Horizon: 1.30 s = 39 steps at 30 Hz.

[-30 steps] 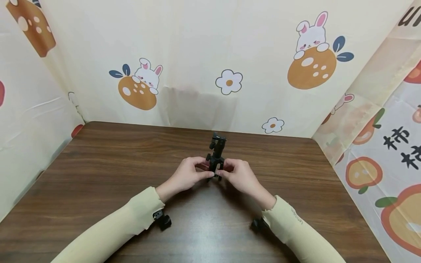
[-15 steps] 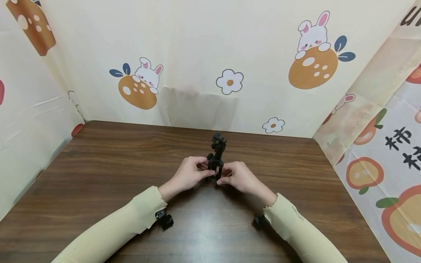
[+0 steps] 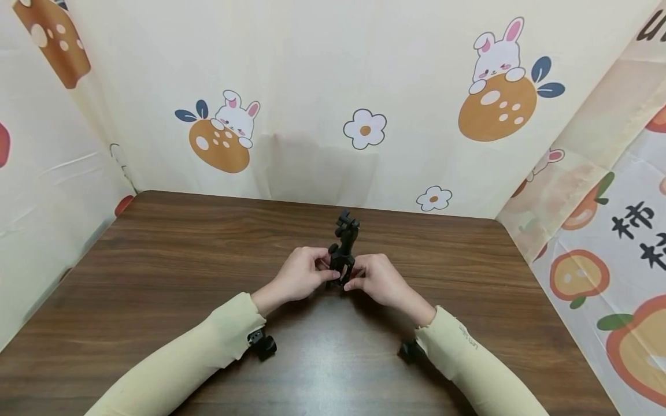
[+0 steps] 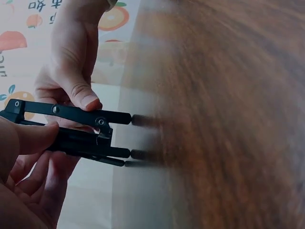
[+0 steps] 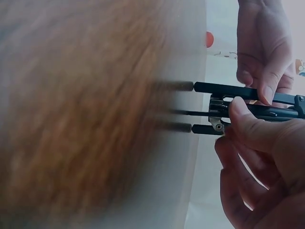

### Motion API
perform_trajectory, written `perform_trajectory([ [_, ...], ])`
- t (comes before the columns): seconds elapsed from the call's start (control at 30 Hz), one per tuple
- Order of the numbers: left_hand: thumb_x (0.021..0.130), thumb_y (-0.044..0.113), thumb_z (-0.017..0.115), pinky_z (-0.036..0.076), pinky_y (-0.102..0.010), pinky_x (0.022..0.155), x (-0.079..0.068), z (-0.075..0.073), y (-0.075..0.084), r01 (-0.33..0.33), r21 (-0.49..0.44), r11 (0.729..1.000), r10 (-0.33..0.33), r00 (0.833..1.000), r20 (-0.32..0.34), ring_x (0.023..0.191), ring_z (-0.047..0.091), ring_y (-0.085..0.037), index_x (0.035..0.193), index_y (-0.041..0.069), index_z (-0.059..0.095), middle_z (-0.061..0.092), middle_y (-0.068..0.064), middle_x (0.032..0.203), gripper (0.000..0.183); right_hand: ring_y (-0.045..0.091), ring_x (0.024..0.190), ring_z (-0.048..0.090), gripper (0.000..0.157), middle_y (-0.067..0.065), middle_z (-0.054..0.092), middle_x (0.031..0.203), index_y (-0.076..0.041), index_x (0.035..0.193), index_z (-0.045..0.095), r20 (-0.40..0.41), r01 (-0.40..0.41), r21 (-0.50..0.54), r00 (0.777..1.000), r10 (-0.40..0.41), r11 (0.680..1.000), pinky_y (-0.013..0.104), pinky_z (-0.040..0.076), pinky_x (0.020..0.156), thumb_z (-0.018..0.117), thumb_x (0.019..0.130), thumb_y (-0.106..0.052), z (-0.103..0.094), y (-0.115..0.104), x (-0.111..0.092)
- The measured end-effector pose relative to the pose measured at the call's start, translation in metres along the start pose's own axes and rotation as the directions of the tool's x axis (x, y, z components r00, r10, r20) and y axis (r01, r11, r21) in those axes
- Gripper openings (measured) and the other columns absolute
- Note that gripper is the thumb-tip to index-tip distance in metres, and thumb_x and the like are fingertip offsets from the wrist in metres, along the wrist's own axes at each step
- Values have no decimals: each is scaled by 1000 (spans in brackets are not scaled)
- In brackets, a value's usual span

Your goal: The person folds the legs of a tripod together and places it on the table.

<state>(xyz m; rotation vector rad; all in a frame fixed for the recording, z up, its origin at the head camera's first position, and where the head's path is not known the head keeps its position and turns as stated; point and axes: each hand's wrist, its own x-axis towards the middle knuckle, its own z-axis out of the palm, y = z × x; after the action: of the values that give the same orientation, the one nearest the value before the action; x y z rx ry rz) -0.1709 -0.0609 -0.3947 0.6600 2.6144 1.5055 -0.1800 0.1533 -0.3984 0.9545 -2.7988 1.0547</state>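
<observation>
To the right of the black tripod [image 3: 343, 249], well apart from it, a printed cloth [image 3: 613, 263] bears 2 dark characters [image 3: 633, 219] stacked; the upper reads 柿, while the lower is cut off by the edge of view. Higher up on that side of the tripod, dark lettering [image 3: 649, 26] is also cropped. The right sleeve [image 3: 481, 367], nearer than the tripod and to its right, carries small script that cannot be made out.

The tripod is upright on a glossy brown wood-grain table [image 3: 208, 248], near the far edge; its 3 legs are drawn close together, and the feet meet their dark reflections. Beyond the tripod hangs a cream cloth [image 3: 307, 52] printed with 2 large rabbit-and-fruit motifs [image 3: 496, 110] and 2 white flowers [image 3: 365, 130]. Nearer than the tripod, 1 small black camera sits at each cuff: the left camera [image 3: 264, 345] and the right camera [image 3: 410, 351].

The left hand [image 3: 300, 273], touching the tripod's left side, pinches a leg between thumb [image 4: 40, 137] and fingers, the gap narrow. The right hand [image 3: 382, 278], at the tripod's right side, pinches another leg low down, thumb [image 5: 246, 119] by the metal brace and fingers curled below.
</observation>
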Motion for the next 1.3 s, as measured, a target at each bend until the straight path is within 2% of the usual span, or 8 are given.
perform_trajectory([
  [0.1,83,14,81,49,-28,59,-1,0,1,3,19,1000,-3,1000,-3,61,62,-7,80,12,68,69,6,72,13,5,71,62,21,-11,68,78,-16,76,71,-30,-9,-24,1000,8,1000,26,49,61,91,69,-16,-1,-1,0],
  [0.23,83,16,81,50,-28,59,-1,1,2,-1,35,999,1,1000,4,59,62,-7,79,13,67,70,6,73,14,8,79,68,31,-10,70,88,-18,88,72,-42,-77,-10,996,76,997,29,52,67,93,65,-19,-3,-1,2],
  [0.43,84,12,80,50,-28,58,-1,2,0,1,5,1000,-2,999,40,64,64,-7,82,10,70,70,5,75,10,7,84,69,54,-9,72,95,-19,111,72,6,-148,46,989,147,988,29,53,69,96,63,-23,-4,5,4],
  [0.63,86,9,78,50,-28,64,1,1,-2,-21,-37,999,23,998,64,74,65,-9,90,11,74,71,6,82,6,12,90,69,43,-6,73,98,-17,110,73,106,-100,100,990,89,990,34,55,76,91,71,-21,-7,7,4],
  [0.77,88,9,76,50,-30,72,2,-1,-4,-27,-36,999,29,997,73,83,65,-9,94,14,76,72,5,87,9,12,92,69,28,-7,73,96,-17,108,74,134,-95,151,988,75,984,36,55,79,84,81,-17,-10,10,3],
  [0.93,89,9,75,51,-35,80,2,-1,-6,-16,-18,1000,17,999,36,91,66,-9,97,15,77,73,4,92,10,8,85,67,11,-11,73,89,-20,101,76,96,-90,138,992,77,986,31,52,73,76,90,-18,-9,12,2],
  [1.07,88,11,77,52,-41,85,2,-3,-7,-5,-17,1000,5,1000,-23,93,66,-11,100,15,76,73,7,93,13,7,77,64,9,-12,72,83,-20,98,77,61,-84,117,995,77,990,29,52,67,76,90,-18,-9,9,2],
  [1.3,85,6,78,52,-47,83,0,-7,-6,-25,-75,997,17,994,-104,89,67,-13,104,10,73,72,-1,98,20,6,73,64,6,-13,71,77,-17,90,77,1,-96,61,995,96,994,29,50,64,77,89,-23,-7,2,0],
])
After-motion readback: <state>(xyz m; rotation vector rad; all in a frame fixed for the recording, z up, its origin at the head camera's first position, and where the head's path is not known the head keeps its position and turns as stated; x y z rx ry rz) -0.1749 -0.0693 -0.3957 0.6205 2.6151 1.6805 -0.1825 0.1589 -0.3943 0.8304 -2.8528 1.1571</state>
